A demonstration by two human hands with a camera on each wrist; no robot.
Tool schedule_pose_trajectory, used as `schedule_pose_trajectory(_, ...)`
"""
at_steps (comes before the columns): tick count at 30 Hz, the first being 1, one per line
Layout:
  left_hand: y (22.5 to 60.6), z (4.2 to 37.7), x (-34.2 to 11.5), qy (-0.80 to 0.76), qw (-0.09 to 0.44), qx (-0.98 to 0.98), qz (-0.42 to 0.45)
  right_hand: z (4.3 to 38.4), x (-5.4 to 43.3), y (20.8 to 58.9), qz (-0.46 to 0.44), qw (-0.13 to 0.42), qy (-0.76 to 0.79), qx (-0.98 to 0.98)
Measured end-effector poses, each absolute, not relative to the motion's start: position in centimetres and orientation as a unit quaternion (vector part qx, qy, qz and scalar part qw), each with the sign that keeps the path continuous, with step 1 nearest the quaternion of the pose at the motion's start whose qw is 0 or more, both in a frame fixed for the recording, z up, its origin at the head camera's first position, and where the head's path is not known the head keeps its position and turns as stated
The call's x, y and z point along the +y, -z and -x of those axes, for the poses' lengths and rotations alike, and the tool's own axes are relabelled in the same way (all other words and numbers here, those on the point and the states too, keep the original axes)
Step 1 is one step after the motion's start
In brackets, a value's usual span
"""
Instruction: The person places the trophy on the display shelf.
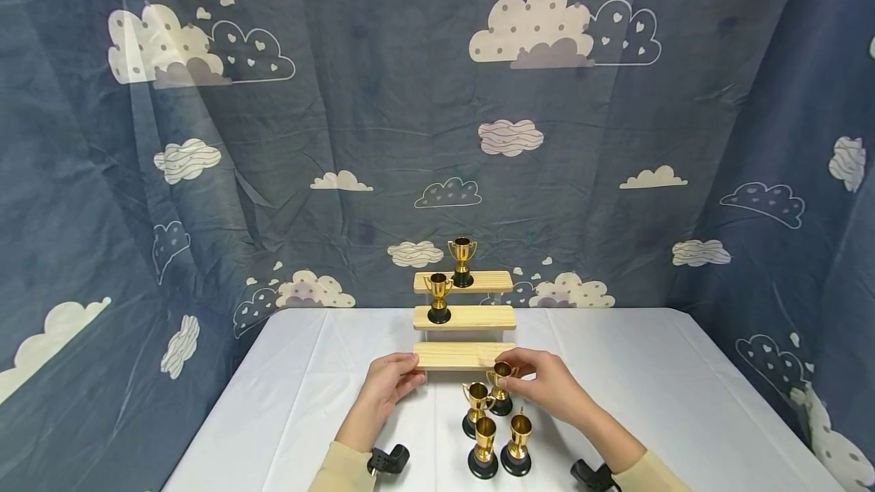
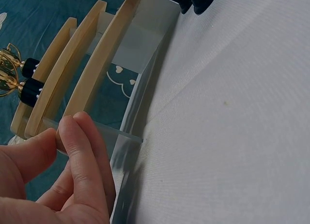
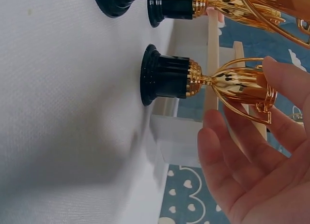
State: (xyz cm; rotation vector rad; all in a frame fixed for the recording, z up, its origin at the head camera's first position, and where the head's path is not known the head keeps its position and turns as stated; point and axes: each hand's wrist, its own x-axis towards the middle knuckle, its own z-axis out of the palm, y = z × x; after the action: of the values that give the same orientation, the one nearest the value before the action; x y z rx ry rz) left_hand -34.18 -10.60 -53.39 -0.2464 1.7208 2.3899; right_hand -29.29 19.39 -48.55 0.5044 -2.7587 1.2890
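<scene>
A small three-step stand with wooden treads holds gold trophy cups on black bases: one trophy (image 1: 462, 253) on the top tread (image 1: 492, 282), another trophy (image 1: 439, 298) on the middle tread (image 1: 481, 316). The bottom tread (image 1: 458, 356) bears nothing. My left hand (image 1: 386, 386) pinches that tread's left end between thumb and fingers (image 2: 80, 146). With my right hand (image 1: 547, 386) I hold a trophy (image 3: 169, 76) by its cup, near the tread's right end. Its base is upright, at or just above the cloth; I cannot tell which.
Several more trophies stand in front of the stand, among them a near-left trophy (image 1: 484, 448), a near-right trophy (image 1: 517, 446) and one behind them (image 1: 475, 405). White cloth (image 1: 287, 401) covers the table. A dark cloud-patterned curtain (image 1: 410, 97) hangs behind and at the sides.
</scene>
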Motion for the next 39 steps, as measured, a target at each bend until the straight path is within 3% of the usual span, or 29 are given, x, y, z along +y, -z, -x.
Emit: schedule_pose_trajectory(39,53.4,33.9,-10.5,-0.803,0.088,0.585,0.077,29.2,19.1,49.2,-0.148,0.033,-0.428,-0.891)
